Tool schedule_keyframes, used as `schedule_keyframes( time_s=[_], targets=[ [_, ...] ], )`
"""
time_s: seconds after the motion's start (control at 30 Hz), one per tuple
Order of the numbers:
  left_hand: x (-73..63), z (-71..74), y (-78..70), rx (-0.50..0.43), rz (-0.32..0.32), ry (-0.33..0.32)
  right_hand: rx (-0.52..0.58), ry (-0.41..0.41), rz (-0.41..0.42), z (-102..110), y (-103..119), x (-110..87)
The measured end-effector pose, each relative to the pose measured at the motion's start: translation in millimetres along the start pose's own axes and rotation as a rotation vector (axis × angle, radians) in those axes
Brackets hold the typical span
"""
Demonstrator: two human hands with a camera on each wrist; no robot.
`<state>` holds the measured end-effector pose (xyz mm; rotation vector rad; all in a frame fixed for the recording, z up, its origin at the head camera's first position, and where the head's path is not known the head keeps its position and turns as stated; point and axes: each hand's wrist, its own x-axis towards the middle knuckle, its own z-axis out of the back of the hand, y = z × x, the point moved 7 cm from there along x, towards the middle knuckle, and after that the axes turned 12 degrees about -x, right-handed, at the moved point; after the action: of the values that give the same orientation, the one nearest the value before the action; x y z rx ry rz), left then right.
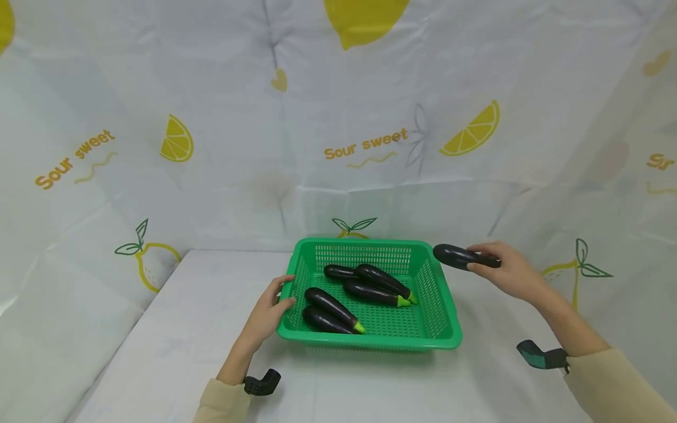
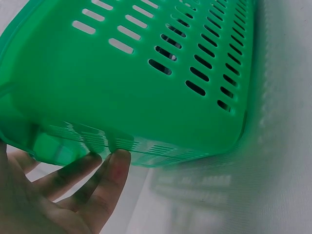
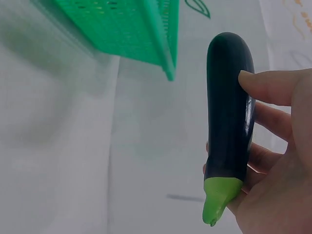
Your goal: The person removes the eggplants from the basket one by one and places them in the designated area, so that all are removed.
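Note:
My right hand (image 1: 508, 267) holds a dark eggplant (image 1: 453, 256) in the air just beyond the right rim of the green basket (image 1: 370, 341). In the right wrist view the thumb presses on the glossy purple-black side of the eggplant (image 3: 228, 112), its green stem end pointing down toward the palm. My left hand (image 1: 267, 308) grips the basket at its left rim. From the left wrist view, fingers lie against the perforated basket wall (image 2: 97, 92). Inside the basket are several more eggplants (image 1: 370, 292), some with green stem ends showing.
The basket stands on a white-covered table (image 1: 174, 352), near its back edge. Behind rises a white curtain (image 1: 238, 194) printed with lemons and lettering. A dark device is strapped at each wrist, above beige sleeves (image 1: 613, 376).

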<state>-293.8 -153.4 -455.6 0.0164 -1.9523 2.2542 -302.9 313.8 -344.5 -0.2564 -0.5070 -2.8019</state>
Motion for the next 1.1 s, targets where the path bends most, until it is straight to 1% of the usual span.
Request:
schedule_keyframes(
  time_s=[0.2, 0.4, 0.5, 0.63, 0.7, 0.87, 1.1],
  targets=[
    [0.6, 0.0, -0.1, -0.005, -0.002, -0.002, 0.0, 0.031, -0.041, -8.3, -17.9, -0.4],
    [2.3, 0.8, 1.8, 0.003, 0.002, -0.009, -0.007, 0.039, -0.062, -18.8, -36.0, -2.2],
    [2.0, 1.0, 2.2, 0.009, 0.003, -0.007, -0.002, 0.045, -0.068, -26.8, -44.1, -3.0],
    [1.6, 1.2, 2.5, 0.005, 0.01, -0.009, -0.012, 0.023, -0.049, -36.3, -50.4, -4.2],
    [1.7, 1.2, 2.6, 0.004, 0.013, -0.013, -0.01, 0.027, -0.049, -41.9, -53.4, -5.6],
    [1.6, 1.1, 2.3, 0.005, 0.012, -0.012, 0.009, 0.069, -0.084, -59.8, -63.4, -10.8],
    [1.0, 1.6, 3.8, 0.01, 0.021, -0.016, 0.028, 0.093, -0.128, -79.8, -75.8, -17.3]
  ],
)
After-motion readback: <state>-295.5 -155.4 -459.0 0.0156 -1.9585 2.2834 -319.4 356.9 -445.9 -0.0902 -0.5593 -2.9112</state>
